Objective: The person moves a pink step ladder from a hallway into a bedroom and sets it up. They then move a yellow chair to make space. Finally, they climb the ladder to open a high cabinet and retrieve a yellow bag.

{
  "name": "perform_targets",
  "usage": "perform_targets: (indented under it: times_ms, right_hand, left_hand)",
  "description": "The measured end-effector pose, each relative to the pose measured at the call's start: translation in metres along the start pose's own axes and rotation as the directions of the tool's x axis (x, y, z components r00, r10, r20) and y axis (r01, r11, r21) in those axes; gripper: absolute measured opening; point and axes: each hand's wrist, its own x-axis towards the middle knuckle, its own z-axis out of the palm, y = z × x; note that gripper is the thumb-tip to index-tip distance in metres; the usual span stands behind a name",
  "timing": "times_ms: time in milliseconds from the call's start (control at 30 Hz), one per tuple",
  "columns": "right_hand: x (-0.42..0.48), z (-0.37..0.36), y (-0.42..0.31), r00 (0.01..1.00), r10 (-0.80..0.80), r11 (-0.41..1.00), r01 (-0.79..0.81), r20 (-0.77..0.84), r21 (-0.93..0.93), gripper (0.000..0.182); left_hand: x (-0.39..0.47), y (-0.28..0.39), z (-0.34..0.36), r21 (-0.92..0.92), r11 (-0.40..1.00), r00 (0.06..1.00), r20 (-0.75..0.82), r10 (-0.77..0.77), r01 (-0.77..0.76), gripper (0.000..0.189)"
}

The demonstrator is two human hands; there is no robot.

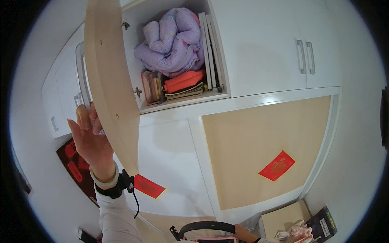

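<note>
A wooden cabinet door (109, 76) stands open at the left. My left hand (94, 133) is at its outer side, fingertips by the lower end of the door's long metal handle (81, 70). The door edge partly hides the fingers, so their grip is unclear; a small whitish thing shows beside them. Inside the open cabinet lies a bundled lilac quilt (174, 42), above an orange pouch (185, 82), a stack of papers (185, 92) and a clear box (153, 86). At the bottom edge, my right hand (244, 234) is closed round the end of a black curved handle (206, 225).
White panels (210, 51) stand upright inside the cabinet at right. Shut white cupboard doors (264, 45) adjoin it. Red paper decorations (277, 165) are on the surfaces below. At bottom right are a cardboard box (282, 217), crumpled pink cloth (299, 230) and a dark package (322, 224).
</note>
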Motion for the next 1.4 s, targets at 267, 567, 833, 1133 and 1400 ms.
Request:
perform_targets:
  times_ms: [267,567,833,1133,1400]
  right_hand:
    - [0.000,0.000,0.002,1.000,0.003,1.000,-0.003,0.009,-0.018,0.040]
    - [0.003,0.003,0.004,1.000,0.007,1.000,-0.007,-0.008,-0.030,0.039]
    - [0.003,0.006,0.005,1.000,0.012,0.999,-0.013,-0.025,-0.034,0.038]
    - [0.003,0.011,0.009,0.999,0.009,0.999,-0.010,-0.047,-0.035,0.037]
    - [0.004,0.004,-0.002,0.999,0.034,0.999,-0.034,-0.005,-0.016,0.034]
  left_hand:
    - [-0.001,0.001,-0.002,0.053,0.998,1.000,-0.017,0.025,-0.024,0.035]
    - [-0.001,-0.001,0.003,0.115,0.992,0.997,-0.053,0.049,-0.043,0.036]
    - [0.003,-0.007,-0.001,0.119,0.992,0.999,0.035,0.032,-0.036,0.037]
    - [0.012,-0.031,0.009,0.164,0.986,0.998,0.045,-0.035,0.027,0.033]
    - [0.046,-0.116,0.025,0.352,0.927,0.988,0.029,-0.151,0.131,0.028]
